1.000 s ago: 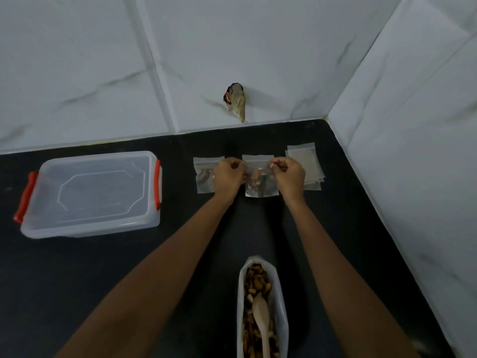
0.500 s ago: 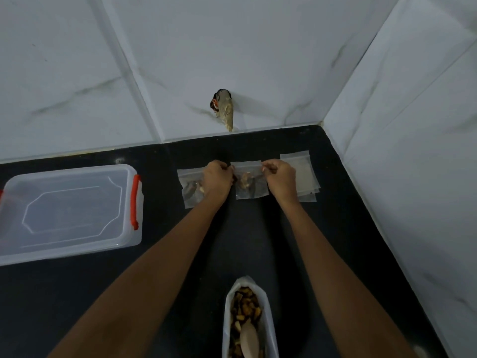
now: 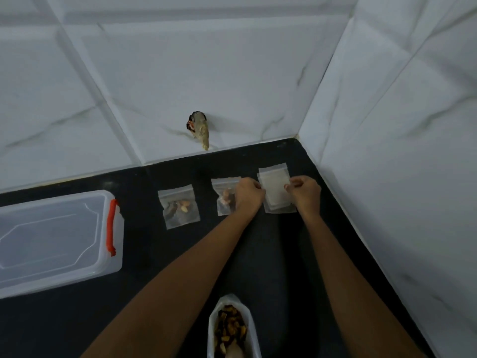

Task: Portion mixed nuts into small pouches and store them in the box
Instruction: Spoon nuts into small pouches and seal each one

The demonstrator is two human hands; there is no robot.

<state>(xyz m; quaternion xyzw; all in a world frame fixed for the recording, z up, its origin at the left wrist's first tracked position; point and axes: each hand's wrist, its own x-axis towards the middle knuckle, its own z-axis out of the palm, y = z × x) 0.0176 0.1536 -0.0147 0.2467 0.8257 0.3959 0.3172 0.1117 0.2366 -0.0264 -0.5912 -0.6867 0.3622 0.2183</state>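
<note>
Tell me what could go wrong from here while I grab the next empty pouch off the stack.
Both the left hand and the right hand pinch at the stack of empty pouches, so two thin pouches might lift together. The left hand lies over the second filled pouch and could drag it. The open bag of mixed nuts stands between the forearms, so pulling back could tip it.

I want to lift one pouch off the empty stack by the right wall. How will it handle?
The empty pouch stack looks thin, clear film, so one pouch is probably floppy and very light. The smooth sheets lie offset, so they may slide or cling together.
</note>
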